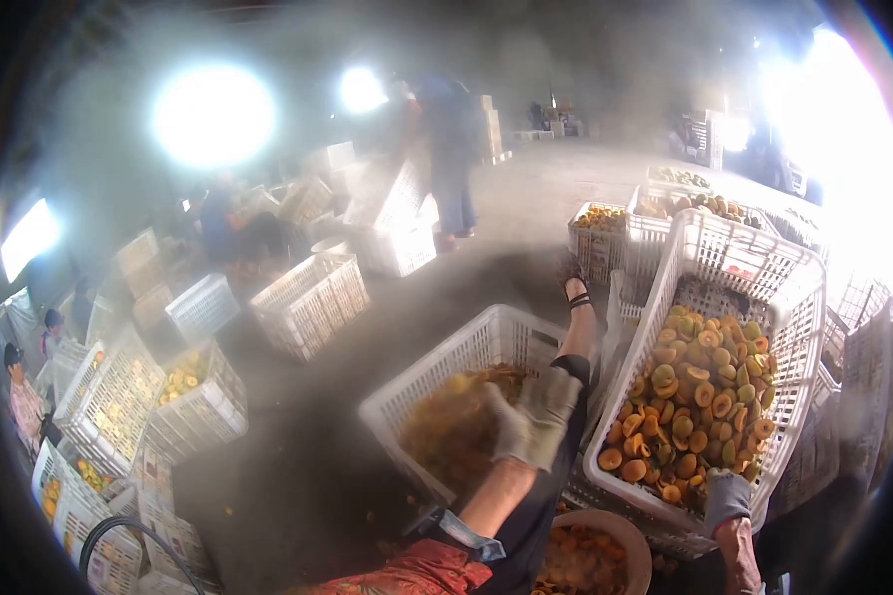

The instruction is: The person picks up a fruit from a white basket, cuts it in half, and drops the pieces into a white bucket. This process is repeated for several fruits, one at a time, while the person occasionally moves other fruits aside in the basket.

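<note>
My left hand [538, 421], in a pale work glove, is slightly blurred above a white plastic crate [392, 407]. Its thumb stands apart from the fingers, and I see nothing in it. Inside that crate lies a blurred orange-brown heap [451, 421], too smeared to name. My right hand [727, 494], in a grey glove, is at the near right end of a tilted white crate [605, 458], by the fruit. Its fingers are partly hidden. Halved, orange-fleshed fruit [700, 392], like apricots or peaches, fills the lower part of the tilted crate.
A round tub [637, 555] with orange pieces stands close below me. Filled crates [597, 238] stand beyond the tilted crate. More crates [313, 302] are stacked to the left. A sandalled foot [574, 288] rests between the crates. Other people [446, 149] are farther back.
</note>
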`<state>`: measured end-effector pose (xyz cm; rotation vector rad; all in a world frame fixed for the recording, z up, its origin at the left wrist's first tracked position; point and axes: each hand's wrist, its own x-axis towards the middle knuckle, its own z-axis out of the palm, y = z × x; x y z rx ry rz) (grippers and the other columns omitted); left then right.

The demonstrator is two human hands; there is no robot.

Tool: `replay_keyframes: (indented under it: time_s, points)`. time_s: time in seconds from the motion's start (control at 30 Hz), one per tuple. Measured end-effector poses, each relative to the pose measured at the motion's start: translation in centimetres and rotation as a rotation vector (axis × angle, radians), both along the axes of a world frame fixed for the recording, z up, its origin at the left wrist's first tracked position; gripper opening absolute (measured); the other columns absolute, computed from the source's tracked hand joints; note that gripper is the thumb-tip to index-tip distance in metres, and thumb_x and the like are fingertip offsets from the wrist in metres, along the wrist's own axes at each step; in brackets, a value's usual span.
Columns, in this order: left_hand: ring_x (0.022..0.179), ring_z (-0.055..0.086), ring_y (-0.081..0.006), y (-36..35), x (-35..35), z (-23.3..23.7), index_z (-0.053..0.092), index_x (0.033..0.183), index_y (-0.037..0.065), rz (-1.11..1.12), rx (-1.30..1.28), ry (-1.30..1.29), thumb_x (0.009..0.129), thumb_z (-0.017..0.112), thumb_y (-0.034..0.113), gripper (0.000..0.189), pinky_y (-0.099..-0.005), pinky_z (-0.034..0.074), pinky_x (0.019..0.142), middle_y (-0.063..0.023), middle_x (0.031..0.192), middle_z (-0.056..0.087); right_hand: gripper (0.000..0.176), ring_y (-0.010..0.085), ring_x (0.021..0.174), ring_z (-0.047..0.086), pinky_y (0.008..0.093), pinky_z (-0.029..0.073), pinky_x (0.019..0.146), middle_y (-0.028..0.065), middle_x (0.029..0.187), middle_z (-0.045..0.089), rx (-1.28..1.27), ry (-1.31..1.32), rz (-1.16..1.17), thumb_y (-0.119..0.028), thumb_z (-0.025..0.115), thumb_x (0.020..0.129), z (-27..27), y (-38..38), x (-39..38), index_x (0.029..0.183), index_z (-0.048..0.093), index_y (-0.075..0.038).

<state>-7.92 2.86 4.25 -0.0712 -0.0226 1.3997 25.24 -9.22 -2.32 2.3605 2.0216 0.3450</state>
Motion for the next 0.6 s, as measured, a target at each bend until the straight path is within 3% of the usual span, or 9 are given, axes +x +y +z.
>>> replay_keyframes:
  time_s: [0.07,0.13,0.17,0.23,0.27,0.33,0.47,0.57,0.6]
  points:
    - [0.107,0.06,-0.031,-0.2,2.7,-1.6,0.04,0.128,0.008,-0.241,-0.125,0.057,0.083,0.055,0.06,0.071,-0.0503,0.048,0.094,-0.0156,0.121,0.056,0.018,0.0303,0.081,0.066,0.0377,0.052,0.065,0.0144,0.086,0.066,-0.014,0.012,-0.025,-0.014,0.062,0.072,-0.4,-0.1,0.1,0.087,0.065,-0.006]
    - [0.099,0.064,-0.0267,-2.1,5.2,-1.0,0.049,0.121,0.008,-0.398,0.055,0.185,0.089,0.054,0.05,0.053,-0.0455,0.052,0.091,-0.0137,0.112,0.061,0.021,0.0305,0.082,0.066,0.0382,0.052,0.067,0.0151,0.088,0.066,-0.026,0.026,0.014,-0.013,0.061,0.072,0.6,-0.3,-1.3,0.091,0.065,-0.006]
    - [0.099,0.064,-0.0267,-2.1,6.3,-2.1,0.049,0.121,0.008,-0.397,0.055,0.184,0.089,0.054,0.05,0.053,-0.0455,0.052,0.091,-0.0137,0.112,0.061,0.021,0.0305,0.082,0.066,0.0382,0.052,0.067,0.0151,0.088,0.066,-0.026,0.025,0.014,-0.013,0.061,0.072,0.4,-0.4,-1.4,0.091,0.065,-0.006]
    - [0.096,0.065,-0.0251,-2.4,7.5,-4.0,0.054,0.115,0.008,-0.656,0.26,0.12,0.093,0.053,0.037,0.036,-0.0435,0.054,0.088,-0.013,0.107,0.063,0.021,0.0308,0.083,0.066,0.0388,0.052,0.069,0.0151,0.09,0.065,-0.127,0.053,-0.165,-0.014,0.06,0.073,-0.5,-1.0,-1.5,0.092,0.064,-0.007]
    - [0.096,0.065,-0.0251,-2.7,7.6,-4.2,0.054,0.115,0.008,-0.655,0.256,0.118,0.093,0.053,0.037,0.036,-0.0435,0.054,0.088,-0.013,0.107,0.063,0.021,0.0308,0.083,0.066,0.0388,0.052,0.069,0.0151,0.09,0.065,-0.131,0.052,-0.165,-0.014,0.06,0.073,-1.3,-1.1,-1.2,0.092,0.064,-0.007]
    - [0.091,0.066,-0.0239,-4.9,7.6,-2.7,0.054,0.116,0.009,-0.588,0.001,0.446,0.094,0.055,0.028,0.03,-0.0417,0.055,0.086,-0.012,0.103,0.064,0.018,0.0312,0.083,0.065,0.0393,0.051,0.071,0.015,0.088,0.066,-0.056,-0.025,-0.213,-0.014,0.059,0.074,-2.5,-1.3,-0.2,0.09,0.065,-0.008]
    - [0.088,0.067,-0.0239,-4.9,8.3,-5.6,0.053,0.118,0.009,-0.626,0.024,0.438,0.094,0.055,0.024,0.029,-0.0407,0.055,0.087,-0.0123,0.103,0.065,0.019,0.0312,0.081,0.065,0.039,0.051,0.072,0.0147,0.085,0.066,-0.077,-0.09,-0.02,-0.015,0.061,0.072,-1.3,-2.9,1.2,0.089,0.064,-0.007]
    - [0.091,0.066,-0.024,-5.2,8.3,-5.6,0.053,0.118,0.008,-0.627,0.022,0.473,0.095,0.053,0.025,0.029,-0.0409,0.055,0.087,-0.0125,0.103,0.065,0.021,0.0312,0.081,0.065,0.0401,0.05,0.071,0.0157,0.079,0.065,-0.225,0.071,0.012,-0.016,0.065,0.07,1.4,-2.8,1.3,0.086,0.063,-0.004]
    - [0.091,0.066,-0.024,-5.3,8.5,-5.6,0.053,0.118,0.008,-0.631,0.023,0.467,0.095,0.053,0.025,0.029,-0.0409,0.055,0.087,-0.0125,0.103,0.065,0.022,0.0301,0.078,0.065,0.039,0.05,0.069,0.0149,0.076,0.064,-0.055,0.211,0.019,-0.015,0.067,0.069,2.0,-2.9,0.8,0.086,0.062,-0.003]
